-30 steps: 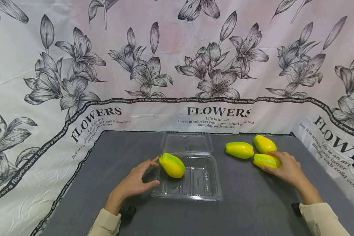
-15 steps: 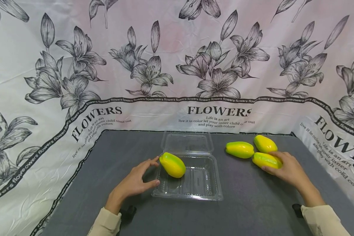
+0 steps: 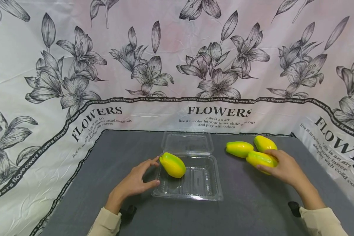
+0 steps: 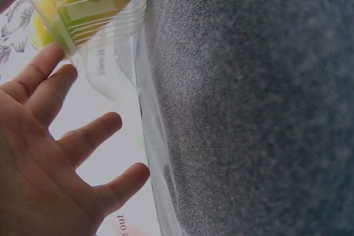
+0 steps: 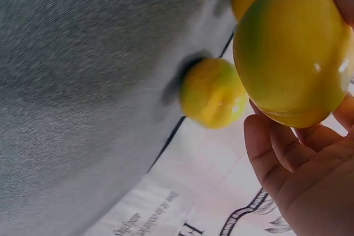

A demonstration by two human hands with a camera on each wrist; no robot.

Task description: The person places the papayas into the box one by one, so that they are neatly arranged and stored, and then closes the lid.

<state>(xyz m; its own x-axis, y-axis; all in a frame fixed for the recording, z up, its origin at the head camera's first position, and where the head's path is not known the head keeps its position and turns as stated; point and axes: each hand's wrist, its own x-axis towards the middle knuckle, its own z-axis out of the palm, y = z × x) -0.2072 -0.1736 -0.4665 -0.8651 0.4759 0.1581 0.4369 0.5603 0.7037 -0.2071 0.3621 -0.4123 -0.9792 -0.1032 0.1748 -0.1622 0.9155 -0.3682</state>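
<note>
A pinkish white cloth [image 3: 153,113] with big grey flowers and the word FLOWERS hangs behind a dark grey bench [image 3: 245,213]. On the right, the right grip [image 3: 286,167], a bare hand, pinches a yellow-green fruit [image 3: 257,159], with the thumb on its near side. I cannot tell if this fruit touches the bench. Just past it, on the far side, is another fruit [image 3: 265,143], partly hidden. One more fruit [image 3: 239,149] lies close by, a bit to the left.

The left grip [image 3: 134,179] has its fingers spread wide, with the fingertips at the left edge of a clear plastic box [image 3: 199,186]. The box sits near the middle, and its see-through lid [image 3: 187,142] lies open on the far side. A fourth fruit [image 3: 173,166] rests in the left part of the box, fat end nearer. Both arms have cream sleeves [image 3: 324,221].
</note>
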